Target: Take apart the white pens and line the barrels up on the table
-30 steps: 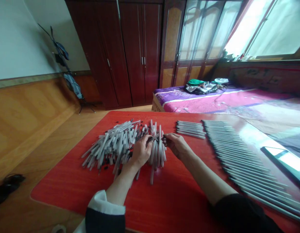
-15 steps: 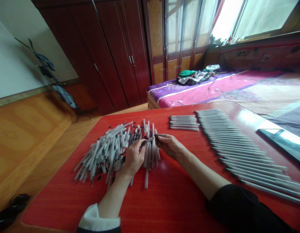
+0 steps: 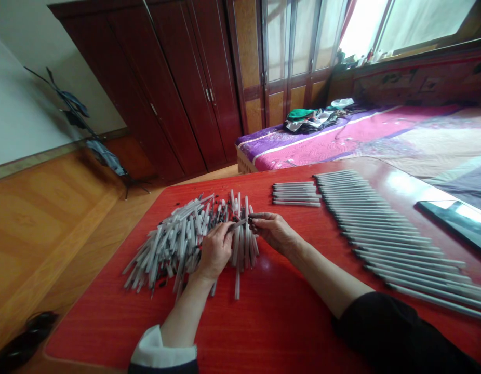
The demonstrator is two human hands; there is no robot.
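My left hand (image 3: 216,250) is closed around a translucent pen barrel (image 3: 238,224), which points toward my right hand. The fingertips of my right hand (image 3: 276,234) pinch a small dark piece (image 3: 250,221) at the barrel's end; fingers partly hide it, and whether it is a plug or a cap I cannot tell. Below and behind the fingers lie several loose pen barrels (image 3: 237,280), roughly side by side. To the left spreads a messy heap of pen parts (image 3: 182,234), whitish barrels mixed with dark pieces.
Pens with dark ends form a long slanting row (image 3: 384,228) on the red table (image 3: 271,322). Behind my right hand is a short stack of pens (image 3: 297,194). A dark flat device (image 3: 454,226) rests at the right edge. A bed (image 3: 365,132) and wardrobe (image 3: 178,78) stand beyond.
The view has shifted slightly. Both hands stay at the same spot, still holding the barrel and the small dark piece end to end.
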